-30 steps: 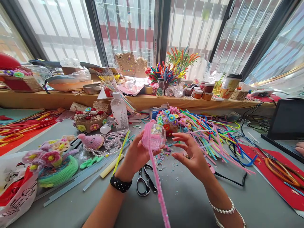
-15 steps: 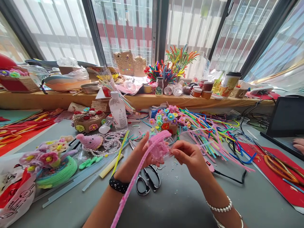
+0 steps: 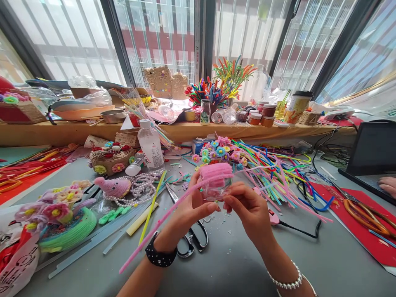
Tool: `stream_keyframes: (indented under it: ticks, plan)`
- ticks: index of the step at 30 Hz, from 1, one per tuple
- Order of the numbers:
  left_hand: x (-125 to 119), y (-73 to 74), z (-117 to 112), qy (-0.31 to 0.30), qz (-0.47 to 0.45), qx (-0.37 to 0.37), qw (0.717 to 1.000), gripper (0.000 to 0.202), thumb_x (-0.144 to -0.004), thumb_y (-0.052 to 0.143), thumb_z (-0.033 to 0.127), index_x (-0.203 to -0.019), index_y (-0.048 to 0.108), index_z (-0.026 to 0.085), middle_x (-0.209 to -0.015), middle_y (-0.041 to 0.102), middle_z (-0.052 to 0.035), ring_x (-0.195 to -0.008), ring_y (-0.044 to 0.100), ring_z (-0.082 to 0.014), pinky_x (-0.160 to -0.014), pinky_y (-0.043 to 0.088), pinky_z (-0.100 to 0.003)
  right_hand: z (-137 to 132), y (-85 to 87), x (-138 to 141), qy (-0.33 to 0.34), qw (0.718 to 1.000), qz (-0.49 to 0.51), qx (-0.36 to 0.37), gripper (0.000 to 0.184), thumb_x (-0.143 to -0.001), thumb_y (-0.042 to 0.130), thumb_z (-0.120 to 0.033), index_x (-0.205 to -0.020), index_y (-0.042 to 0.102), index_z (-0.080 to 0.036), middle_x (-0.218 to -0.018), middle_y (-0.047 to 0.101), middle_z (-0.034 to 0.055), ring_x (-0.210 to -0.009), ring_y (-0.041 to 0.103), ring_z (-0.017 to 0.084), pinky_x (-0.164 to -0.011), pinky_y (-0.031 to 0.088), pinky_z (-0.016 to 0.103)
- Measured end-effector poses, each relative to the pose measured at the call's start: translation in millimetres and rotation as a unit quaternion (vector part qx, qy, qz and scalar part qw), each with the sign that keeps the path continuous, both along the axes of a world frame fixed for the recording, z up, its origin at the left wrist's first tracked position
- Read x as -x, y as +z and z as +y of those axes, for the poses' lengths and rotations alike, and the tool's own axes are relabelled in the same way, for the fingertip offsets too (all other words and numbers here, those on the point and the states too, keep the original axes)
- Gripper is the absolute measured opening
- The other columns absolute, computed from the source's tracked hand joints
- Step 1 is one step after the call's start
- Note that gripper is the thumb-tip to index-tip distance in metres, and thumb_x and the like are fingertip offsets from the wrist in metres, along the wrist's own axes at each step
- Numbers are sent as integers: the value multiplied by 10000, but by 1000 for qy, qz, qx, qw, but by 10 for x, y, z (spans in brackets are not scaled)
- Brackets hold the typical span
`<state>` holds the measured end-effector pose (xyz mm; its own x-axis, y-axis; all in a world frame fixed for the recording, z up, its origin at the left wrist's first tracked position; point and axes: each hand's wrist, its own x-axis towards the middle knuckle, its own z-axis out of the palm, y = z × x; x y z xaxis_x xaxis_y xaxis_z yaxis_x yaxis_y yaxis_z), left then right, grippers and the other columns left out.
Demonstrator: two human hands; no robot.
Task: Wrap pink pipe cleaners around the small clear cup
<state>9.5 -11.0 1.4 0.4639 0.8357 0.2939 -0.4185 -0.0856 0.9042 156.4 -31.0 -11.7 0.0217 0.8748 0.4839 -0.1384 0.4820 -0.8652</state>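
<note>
In front of me a small clear cup (image 3: 213,192) is held up above the table, tilted, with pink fuzzy pipe cleaner (image 3: 216,170) wound around it in rows. The pipe cleaner's long loose tail (image 3: 154,229) slants down to the left across my left wrist. My left hand (image 3: 188,208) grips the cup from the left, some fingers hidden behind it. At its lower right edge, my right hand (image 3: 247,204) has thumb and fingertips pinched against the cup. Below my hands lie black-handled scissors (image 3: 202,239), partly covered by my left hand.
Loose pipe cleaners (image 3: 272,177) spread behind my right hand, near a pink-tipped tool (image 3: 273,217) with a black cord. A water bottle (image 3: 150,148), a bead string (image 3: 145,185) and a green flower basket (image 3: 69,231) stand left. Another person's hand (image 3: 388,185) rests at a laptop (image 3: 374,152).
The cup has turned, so its wound side and clear part now show. My left thumb has come down from upright to lie below the cup. The pipe cleaner's tail has swung left and up.
</note>
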Motion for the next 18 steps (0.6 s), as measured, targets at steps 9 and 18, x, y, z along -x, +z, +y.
stream_keyframes:
  ticks: [9,18]
  plan:
    - [2,-23,-80,122,4,-22,992,660,-739,617,450,-1325,399,239,-1181,554,-82,-831,577,-205,-644,466,-287,-27,-25,8,-18,996,-77,-36,26,-777,649,-236,-763,649,-214,-820,554,18,-661,561,111,-523,548,233]
    - [79,-13,-70,129,17,-16,991,562,-759,603,399,-1279,437,267,-1212,544,-60,-1025,548,-242,-814,459,-314,-14,-22,-10,11,996,-93,-10,72,-780,641,-272,-773,623,-202,-840,538,21,-706,567,124,-558,558,249]
